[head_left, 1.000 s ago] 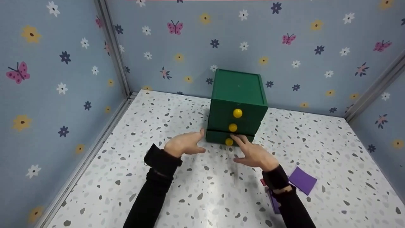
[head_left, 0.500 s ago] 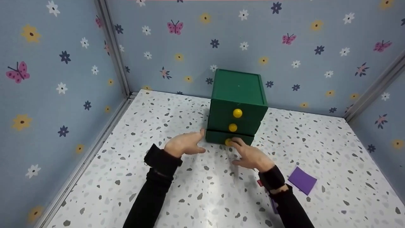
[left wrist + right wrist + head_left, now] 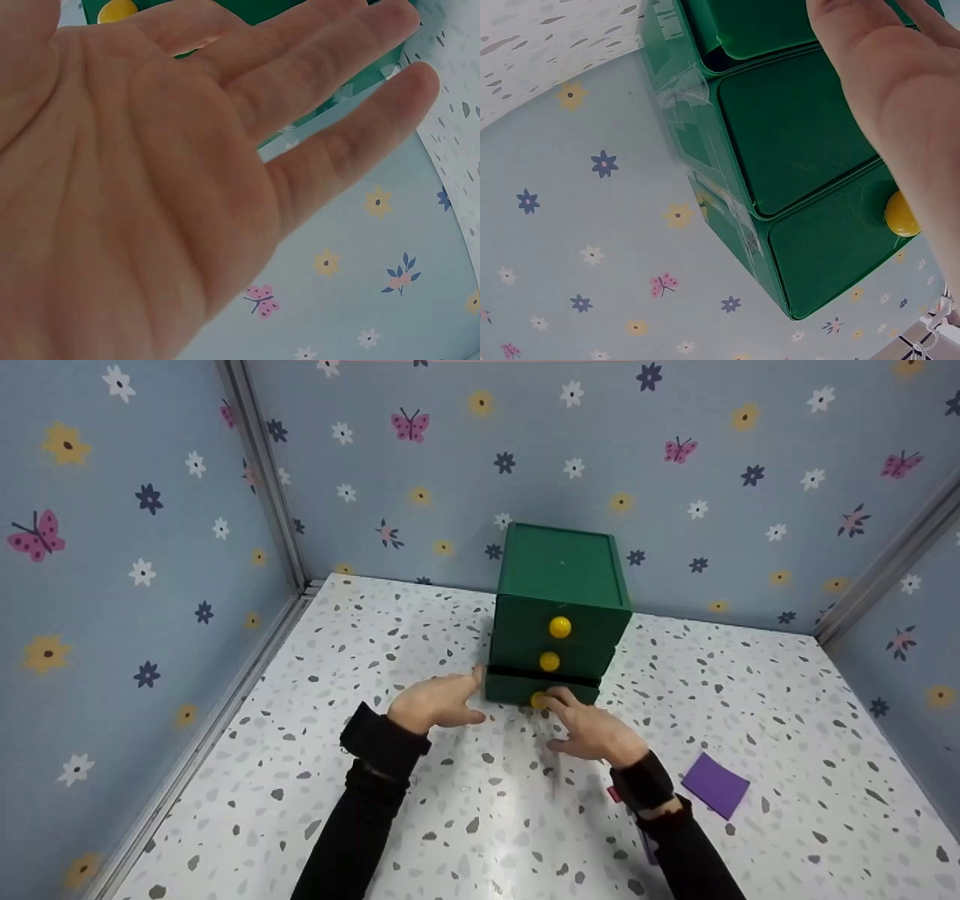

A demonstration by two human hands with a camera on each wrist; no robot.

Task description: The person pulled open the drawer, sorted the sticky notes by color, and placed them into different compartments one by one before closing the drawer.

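Observation:
A green three-drawer cabinet (image 3: 562, 564) with yellow knobs stands against the back wall. Its bottom drawer (image 3: 508, 688) juts out a little, with a dark gap above its front. My right hand (image 3: 596, 731) has its fingers hooked over the bottom drawer's yellow knob (image 3: 536, 700), the thumb held apart below. In the right wrist view, the hand covers that knob. My left hand (image 3: 439, 701) is beside the cabinet's lower left corner, fingers extended; whether the fingertips touch it I cannot tell. The left wrist view shows the bare palm (image 3: 172, 180), holding nothing.
A purple square piece (image 3: 716, 785) lies on the speckled table (image 3: 360, 652) to the right. Another purple item (image 3: 649, 847) and a small red bit (image 3: 614, 794) lie partly under my right forearm. Flowered walls (image 3: 450, 457) enclose the table at the back and sides.
My right fingers have come down from above the bottom drawer's knob onto it. The drawer has slid slightly outward, widening the gap above it. My left hand has stayed in place.

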